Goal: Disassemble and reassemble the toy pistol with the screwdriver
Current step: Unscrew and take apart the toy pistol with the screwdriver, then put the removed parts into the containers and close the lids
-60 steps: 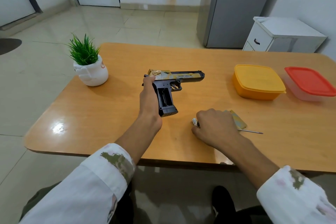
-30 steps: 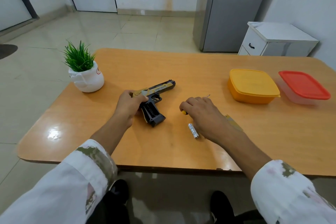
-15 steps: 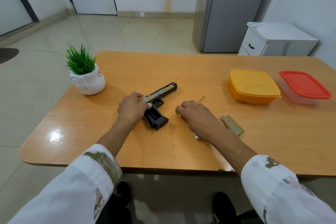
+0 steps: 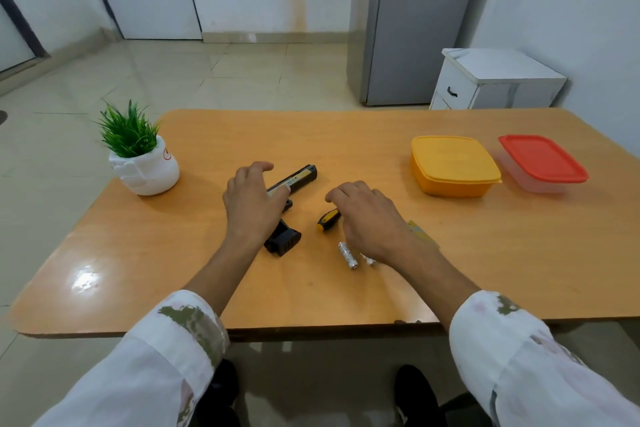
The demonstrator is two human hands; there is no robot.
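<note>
Our left hand [image 4: 254, 204] hangs over the black and gold plastic toy pistol [image 4: 298, 178], which lies flat on the orange wooden table [image 4: 173, 253]. The fingers are spread and relaxed and grip nothing. The barrel sticks out past our fingertips, away from us and to the right, and the black grip shows just below our palm. We cannot tell whether the palm touches the pistol.

Our right hand [image 4: 369, 218] is loosely arched, fingers slack, and holds nothing. The yellow and black handle of the screwdriver [image 4: 327, 220] pokes out from under its thumb side, lying on the table; the shaft is hidden beneath the fingers. Near the heel of this hand lies a small silver cylindrical battery [image 4: 348, 255], and a second silver piece [image 4: 370, 260] peeks out beside the wrist. A flat gold plate [image 4: 420, 232] shows at the little-finger side.

Well beyond our left fingers stands a green plant in a white pot [image 4: 143, 170]. Well right of our right fingers sit a yellow lidded plastic box [image 4: 453, 166] and a clear box with a red lid [image 4: 542, 163].
</note>
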